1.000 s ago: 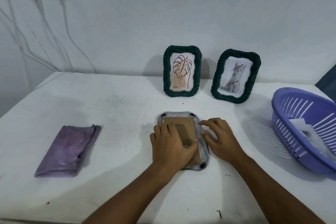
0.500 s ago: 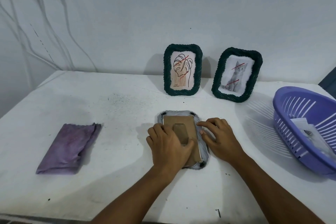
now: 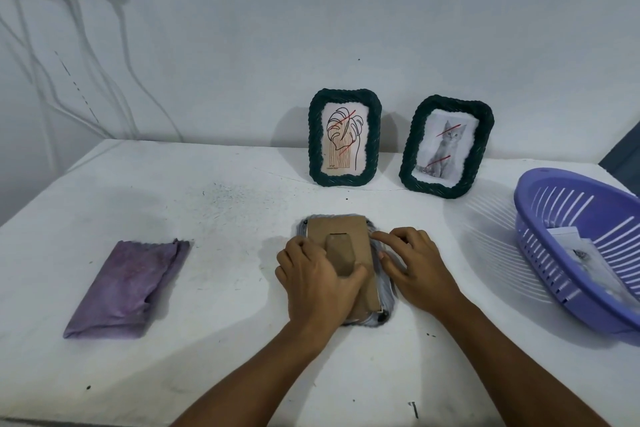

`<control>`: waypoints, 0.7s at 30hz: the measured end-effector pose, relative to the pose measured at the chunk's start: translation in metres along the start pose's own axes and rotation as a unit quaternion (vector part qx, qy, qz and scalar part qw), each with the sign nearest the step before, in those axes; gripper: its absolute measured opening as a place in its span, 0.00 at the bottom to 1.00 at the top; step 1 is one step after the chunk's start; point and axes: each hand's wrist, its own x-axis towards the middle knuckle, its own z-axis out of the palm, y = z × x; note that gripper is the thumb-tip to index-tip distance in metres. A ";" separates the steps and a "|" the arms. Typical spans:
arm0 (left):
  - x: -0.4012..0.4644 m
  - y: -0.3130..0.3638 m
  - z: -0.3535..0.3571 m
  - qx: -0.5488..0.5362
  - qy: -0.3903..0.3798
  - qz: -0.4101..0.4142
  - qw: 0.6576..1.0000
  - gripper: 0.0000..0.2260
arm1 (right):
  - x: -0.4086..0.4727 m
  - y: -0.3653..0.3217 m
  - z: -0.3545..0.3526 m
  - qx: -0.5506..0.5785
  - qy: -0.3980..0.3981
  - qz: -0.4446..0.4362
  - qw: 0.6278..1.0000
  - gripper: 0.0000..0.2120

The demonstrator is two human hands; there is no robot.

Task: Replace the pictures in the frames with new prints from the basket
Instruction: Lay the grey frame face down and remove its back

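grey frame (image 3: 349, 274) laid face down on table (image 3: 221, 357), brown backing up | left hand (image 3: 320, 282) laid on backing, thumb by stand flap | right hand (image 3: 414, 265) set at right edge, fingers curled | two green frames (image 3: 345, 137) stood at wall | basket (image 3: 581, 253) with prints at right | purple cloth (image 3: 126, 289) at left
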 end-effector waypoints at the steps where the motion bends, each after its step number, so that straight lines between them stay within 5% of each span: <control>1: 0.000 0.000 -0.001 -0.012 -0.002 -0.005 1.000 0.32 | 0.000 0.000 0.000 -0.004 0.000 -0.002 1.000 0.19; 8: 0.017 0.004 -0.030 -0.124 -0.027 -0.036 0.991 0.23 | -0.001 -0.003 -0.003 -0.022 -0.006 -0.014 1.000 0.18; 21: 0.045 -0.088 -0.084 -0.019 -0.010 -0.076 0.997 0.25 | -0.001 -0.004 -0.001 -0.046 0.011 -0.038 0.998 0.17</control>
